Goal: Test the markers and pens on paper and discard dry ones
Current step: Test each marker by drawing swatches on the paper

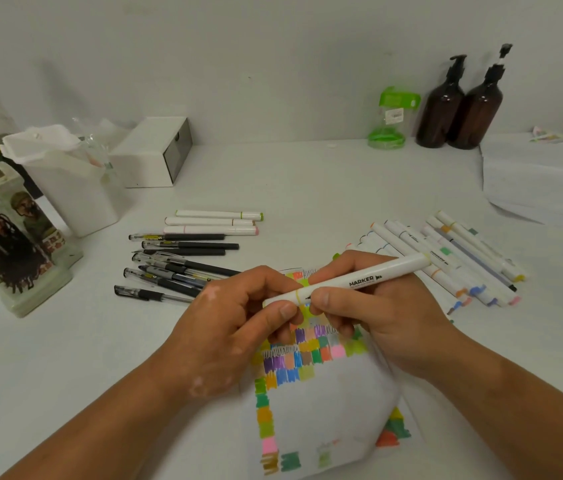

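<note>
Now, both hands meet on one white marker (363,281), held nearly level just above the swatch-covered paper (325,403). The left hand (235,320) has its grip clamped on the cap end, thumb and forefinger pinching right beside the yellow ring. The right hand (387,306) has its grip wrapped round the barrel on the other side of that ring, thumb pressed near the printed "MARKER".

Judging by that, the step concerns the cap: coming off for a test or going back on after one, I cannot tell which. To do it well, pull or push straight along the barrel without bending sideways, and keep the nib away from the fingers. Any test stroke belongs on the bare white middle of the sheet, under and nearer than the grip, where a weak line would show plainly.

Left of and beyond the grip lie black gel pens (183,262) and three capped markers (211,221). To its right is a fanned heap of markers (446,252). Which heap is tested I cannot say. A small white bin (72,195) stands far left on the desk (307,188), a likely place for dry ones.
</note>
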